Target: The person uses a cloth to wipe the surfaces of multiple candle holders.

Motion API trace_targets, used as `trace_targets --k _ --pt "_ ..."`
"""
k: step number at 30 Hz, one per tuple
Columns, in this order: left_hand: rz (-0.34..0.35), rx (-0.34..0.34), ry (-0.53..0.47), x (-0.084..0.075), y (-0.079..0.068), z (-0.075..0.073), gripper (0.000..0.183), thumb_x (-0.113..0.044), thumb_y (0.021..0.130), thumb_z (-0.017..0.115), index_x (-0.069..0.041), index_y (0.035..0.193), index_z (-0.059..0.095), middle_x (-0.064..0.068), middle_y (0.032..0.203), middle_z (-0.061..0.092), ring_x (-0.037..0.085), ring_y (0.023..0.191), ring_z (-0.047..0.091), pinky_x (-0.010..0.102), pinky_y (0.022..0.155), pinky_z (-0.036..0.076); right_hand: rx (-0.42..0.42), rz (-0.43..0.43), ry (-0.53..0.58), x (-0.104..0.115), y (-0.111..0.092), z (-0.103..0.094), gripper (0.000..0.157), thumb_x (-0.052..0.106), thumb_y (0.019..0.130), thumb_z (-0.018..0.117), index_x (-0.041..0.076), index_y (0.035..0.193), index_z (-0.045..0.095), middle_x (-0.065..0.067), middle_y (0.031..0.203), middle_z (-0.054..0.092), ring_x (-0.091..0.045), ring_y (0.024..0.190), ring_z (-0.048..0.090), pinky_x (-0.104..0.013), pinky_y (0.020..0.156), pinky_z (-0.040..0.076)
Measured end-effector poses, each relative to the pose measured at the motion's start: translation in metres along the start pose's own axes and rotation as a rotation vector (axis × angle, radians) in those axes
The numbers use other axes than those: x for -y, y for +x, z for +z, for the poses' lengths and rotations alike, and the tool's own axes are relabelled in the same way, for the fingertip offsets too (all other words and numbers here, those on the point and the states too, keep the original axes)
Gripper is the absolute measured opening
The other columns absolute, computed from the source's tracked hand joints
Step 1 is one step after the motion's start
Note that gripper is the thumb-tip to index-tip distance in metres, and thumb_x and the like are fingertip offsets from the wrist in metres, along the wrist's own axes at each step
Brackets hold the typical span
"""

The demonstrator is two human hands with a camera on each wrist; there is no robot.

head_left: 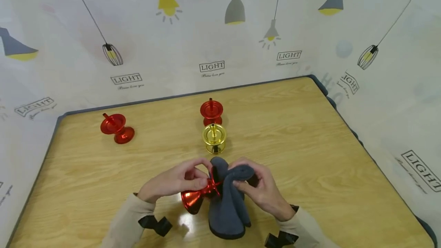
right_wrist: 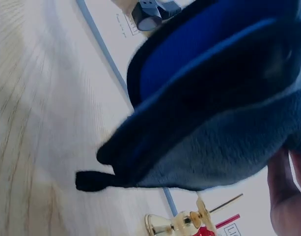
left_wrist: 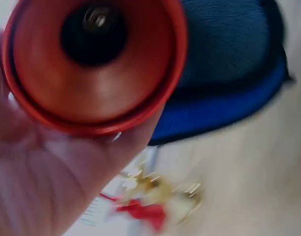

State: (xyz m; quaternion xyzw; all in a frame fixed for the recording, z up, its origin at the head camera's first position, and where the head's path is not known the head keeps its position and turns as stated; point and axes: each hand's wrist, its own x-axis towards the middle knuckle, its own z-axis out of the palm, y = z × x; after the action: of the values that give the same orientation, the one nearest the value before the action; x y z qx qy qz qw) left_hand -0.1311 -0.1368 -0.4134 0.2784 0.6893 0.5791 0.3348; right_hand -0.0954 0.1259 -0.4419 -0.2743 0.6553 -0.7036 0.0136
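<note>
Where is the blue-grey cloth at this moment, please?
In the head view, the blue-grey cloth is at lower centre, held in the right hand, just right of the red candle holder in the left hand.

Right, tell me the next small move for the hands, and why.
Probably turn the red candle holder slightly against the blue-gray cloth: the left hand grips the holder, while the right hand holds the cloth right at its dish end.
</note>
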Motion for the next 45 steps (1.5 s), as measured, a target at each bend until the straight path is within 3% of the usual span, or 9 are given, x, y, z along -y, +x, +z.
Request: trace_targets --k 10,14,21,25,29,34,37,41,45 --pt "0.444 -0.613 0.950 -0.012 0.002 0.049 0.048 -0.013 0.072 0.093 -0.007 0.110 0.063 0.002 0.104 0.065 0.014 0.090 0.065 0.030 0.076 0.059 -0.170 0.128 0.139 0.000 0.002 -0.001 0.021 -0.005 0.096 0.062 -0.006 0.116 0.062 0.002 0.104 0.067 -0.008 0.090 0.062 -0.023 0.078 0.055" --pt "0.426 -0.560 0.787 -0.009 0.001 0.044 0.045 -0.011 0.075 0.091 -0.007 0.111 0.065 0.002 0.102 0.070 0.012 0.089 0.069 0.029 0.077 0.060 -0.112 0.113 0.166 0.000 0.002 -0.005 0.021 -0.006 0.097 0.059 -0.005 0.117 0.062 0.001 0.108 0.069 -0.009 0.096 0.065 -0.025 0.082 0.056" --pt "0.142 -0.198 0.033 0.005 0.005 0.017 0.044 -0.019 0.095 0.073 -0.002 0.121 0.041 0.007 0.095 0.073 0.010 0.083 0.070 0.026 0.077 0.059 -0.024 0.042 0.093 -0.001 0.000 -0.011 0.022 -0.010 0.093 0.062 -0.009 0.115 0.061 0.000 0.113 0.068 -0.010 0.101 0.066 -0.026 0.083 0.057" --pt "0.079 -0.024 -0.186 0.015 0.009 0.009 0.040 -0.026 0.102 0.060 0.002 0.119 0.038 -0.005 0.076 0.055 0.004 0.069 0.053 0.021 0.064 0.043 -0.014 0.027 0.064 -0.003 -0.003 -0.009 0.023 -0.012 0.091 0.062 -0.008 0.114 0.062 0.001 0.113 0.068 -0.010 0.100 0.066 -0.026 0.081 0.057" --pt "0.142 -0.127 -0.005 0.011 0.009 0.013 0.029 -0.024 0.102 0.062 -0.005 0.120 0.051 -0.007 0.078 0.059 0.003 0.070 0.054 0.020 0.064 0.046 -0.084 0.076 0.038 -0.003 -0.003 -0.008 0.023 -0.008 0.093 0.063 -0.007 0.116 0.062 0.002 0.111 0.070 -0.008 0.097 0.067 -0.025 0.078 0.057" --pt "0.371 -0.461 0.643 0.003 0.010 0.033 0.042 -0.018 0.083 0.085 -0.009 0.116 0.062 0.001 0.105 0.071 0.011 0.092 0.069 0.028 0.078 0.059 -0.182 0.123 0.079 -0.002 0.000 -0.006 0.021 -0.004 0.096 0.062 -0.007 0.117 0.062 0.001 0.106 0.070 -0.010 0.093 0.067 -0.025 0.077 0.057" --pt "0.484 -0.596 0.889 0.003 0.011 0.042 0.050 -0.016 0.074 0.091 -0.006 0.115 0.063 0.005 0.106 0.071 0.015 0.091 0.068 0.031 0.078 0.060 -0.203 0.129 0.143 -0.003 0.001 -0.005 0.020 -0.004 0.097 0.061 -0.006 0.116 0.063 -0.001 0.105 0.068 -0.012 0.094 0.065 -0.025 0.077 0.057" --pt "0.527 -0.619 0.902 0.004 0.011 0.041 0.047 -0.015 0.072 0.092 -0.006 0.110 0.067 0.003 0.101 0.073 0.013 0.086 0.068 0.031 0.076 0.059 -0.179 0.109 0.159 -0.004 0.001 -0.007 0.021 -0.006 0.096 0.061 -0.003 0.116 0.064 -0.001 0.107 0.069 -0.011 0.095 0.066 -0.025 0.078 0.057" --pt "0.433 -0.444 0.668 0.002 0.009 0.029 0.033 -0.019 0.080 0.087 -0.009 0.106 0.069 0.000 0.095 0.074 0.007 0.082 0.068 0.025 0.074 0.058 -0.115 0.040 0.092 -0.007 0.000 -0.011 0.023 -0.011 0.092 0.063 -0.006 0.114 0.063 0.002 0.111 0.069 -0.010 0.100 0.067 -0.025 0.082 0.057"
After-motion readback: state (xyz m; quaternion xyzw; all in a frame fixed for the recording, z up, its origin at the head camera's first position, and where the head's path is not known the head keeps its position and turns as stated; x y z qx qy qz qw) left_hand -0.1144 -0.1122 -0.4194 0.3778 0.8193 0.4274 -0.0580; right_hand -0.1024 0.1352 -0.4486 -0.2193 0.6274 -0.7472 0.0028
